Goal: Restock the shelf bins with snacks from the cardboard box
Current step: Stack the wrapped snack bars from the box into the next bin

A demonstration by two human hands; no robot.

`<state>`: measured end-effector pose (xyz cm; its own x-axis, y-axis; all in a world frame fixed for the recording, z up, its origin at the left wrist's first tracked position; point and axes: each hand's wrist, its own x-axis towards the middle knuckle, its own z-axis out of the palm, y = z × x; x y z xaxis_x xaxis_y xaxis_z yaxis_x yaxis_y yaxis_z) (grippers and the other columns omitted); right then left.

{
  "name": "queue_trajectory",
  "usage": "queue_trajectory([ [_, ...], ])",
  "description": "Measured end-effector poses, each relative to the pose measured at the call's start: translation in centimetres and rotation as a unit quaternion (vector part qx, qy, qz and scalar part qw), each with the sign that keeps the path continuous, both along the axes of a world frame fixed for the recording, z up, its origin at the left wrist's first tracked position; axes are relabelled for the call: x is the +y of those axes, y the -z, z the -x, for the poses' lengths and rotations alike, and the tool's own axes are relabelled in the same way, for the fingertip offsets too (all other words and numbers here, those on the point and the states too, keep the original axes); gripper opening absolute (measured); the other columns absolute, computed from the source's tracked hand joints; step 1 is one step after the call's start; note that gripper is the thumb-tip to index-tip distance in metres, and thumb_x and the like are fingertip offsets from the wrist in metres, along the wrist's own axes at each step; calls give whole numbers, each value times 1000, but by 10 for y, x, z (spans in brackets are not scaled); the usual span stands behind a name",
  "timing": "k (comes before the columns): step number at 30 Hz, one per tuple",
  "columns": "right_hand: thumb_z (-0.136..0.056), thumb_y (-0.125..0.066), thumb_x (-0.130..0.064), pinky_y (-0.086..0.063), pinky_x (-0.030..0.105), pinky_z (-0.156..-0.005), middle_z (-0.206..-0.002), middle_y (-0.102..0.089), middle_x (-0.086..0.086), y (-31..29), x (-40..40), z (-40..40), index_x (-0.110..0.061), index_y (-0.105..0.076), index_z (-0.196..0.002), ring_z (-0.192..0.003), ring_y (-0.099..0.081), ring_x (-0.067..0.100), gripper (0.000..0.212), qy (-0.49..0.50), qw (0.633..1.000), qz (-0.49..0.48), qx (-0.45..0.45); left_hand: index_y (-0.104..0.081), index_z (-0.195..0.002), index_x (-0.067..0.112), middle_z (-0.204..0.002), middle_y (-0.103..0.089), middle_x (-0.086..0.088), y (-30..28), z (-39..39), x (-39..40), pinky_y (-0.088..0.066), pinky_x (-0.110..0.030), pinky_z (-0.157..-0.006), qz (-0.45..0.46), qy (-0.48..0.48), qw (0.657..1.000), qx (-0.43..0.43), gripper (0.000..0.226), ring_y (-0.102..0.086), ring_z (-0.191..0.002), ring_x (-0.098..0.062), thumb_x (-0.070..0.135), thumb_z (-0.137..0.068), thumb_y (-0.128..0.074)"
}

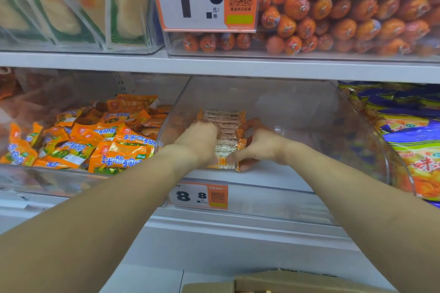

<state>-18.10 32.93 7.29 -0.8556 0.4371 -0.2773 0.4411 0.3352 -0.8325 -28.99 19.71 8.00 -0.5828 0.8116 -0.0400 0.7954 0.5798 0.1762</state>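
Lying between both hands' fingers [234, 155], snack packs [223, 123] fill the clear bin [357, 131]

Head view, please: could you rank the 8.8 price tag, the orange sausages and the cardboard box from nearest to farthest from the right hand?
1. 8.8 price tag, just below the right hand.
2. Orange sausages, shelf above, right.
3. Cardboard box, bottom edge.

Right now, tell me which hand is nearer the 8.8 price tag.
Left, narrowly. The left hand is almost straight above the 8.8 price tag; the right hand is up and to its right. Both hold the snack packs.
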Motion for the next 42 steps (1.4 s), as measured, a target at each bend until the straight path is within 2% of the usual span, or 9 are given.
queue_trajectory([
  [6, -75, -80, 10, -59, 51, -88, -95, -55, 6, -4, -5, -7, -17, -45, -100, -74, -68, 27, 51, -35, 999, 12, -3, -61, -130, 15, -131, -58, -10, -2, -5, -11, -48, -39, -101, -33, 21, 999, -13, 54, -53, -123, -29, 3, -79, -72],
  [10, -73, -81, 12, -59, 49, -86, -89, -60, 2, -10, -7, -11, -21, -46, -87, -81, -67, 22, 50, -52, 999, -7, 6, -62, -128, 18, -133, -57, -7, -6, -9, -24, -42, -31, -102, -74, 33, 997, -6, 48, -48, -128, -25, 10, -82, -74],
  [16, -53, -99, -26, -63, 51, -75, -95, -73, 11, -3, -2, -10, -15, -66, -105, -86, -75, 29, 63, -24, 997, -68, -38, -64, -114, 18, -119, -61, -4, -15, -25, -46, -45, -41, -99, -129, 47, 990, 35, 24, -51, -118, -24, 22, -90, -64],
  [22, -63, -96, -24, -61, 50, -81, -93, -69, 9, -5, -9, -18, -17, -51, -86, -89, -73, 31, 51, 29, 996, -77, -26, -65, -104, 16, -106, -63, -2, -24, -50, -64, -46, -42, -91, -215, 68, 972, 65, 15, -54, -105, -23, 22, -92, -57],
  [26, -63, -96, -30, -62, 51, -76, -99, -71, 18, -9, -8, -22, -1, -55, -117, -83, -76, 30, 74, 53, 995, -77, -40, -62, -93, 18, -87, -56, 7, -19, -66, -78, -42, -31, -77, -337, 72, 936, 74, 8, -50, -87, -13, 16, -88, -57],
  [31, -62, -97, -18, -63, 39, -64, -105, -59, 10, -21, -17, -34, -7, -41, -132, -73, -72, 25, 90, 36, 996, -77, -38, -59, -90, 21, -81, -51, 14, -6, -91, -95, -37, -26, -69, -376, 54, 925, 22, 8, -46, -74, -3, 16, -86, -56],
  [36, -64, -95, -17, -64, 42, -68, -87, -67, 10, -27, -20, -44, -10, -58, -97, -65, -68, 21, 50, 41, 994, -96, -34, -58, -85, 25, -70, -56, 11, 7, -112, -106, -40, -23, -60, -366, 46, 928, -55, 13, -51, -66, -4, 12, -84, -58],
  [39, -78, -85, -19, -63, 44, -68, -72, -71, 7, -43, -31, -64, -10, -65, -86, -65, -70, 19, 23, 80, 984, -131, 90, -61, -88, 24, -64, -57, 8, 25, -129, -112, -43, -25, -57, -314, 29, 930, -187, 13, -52, -57, -6, 12, -87, -58],
  [42, -84, -75, -17, -59, 31, -67, -71, -70, -1, -49, -67, -115, -20, -66, -79, -67, -70, 15, 11, 99, 947, -208, 222, -65, -93, 20, -67, -58, 9, 64, -150, -117, -49, -27, -64, -214, 27, 942, -256, 8, -53, -58, -4, 15, -90, -59],
])
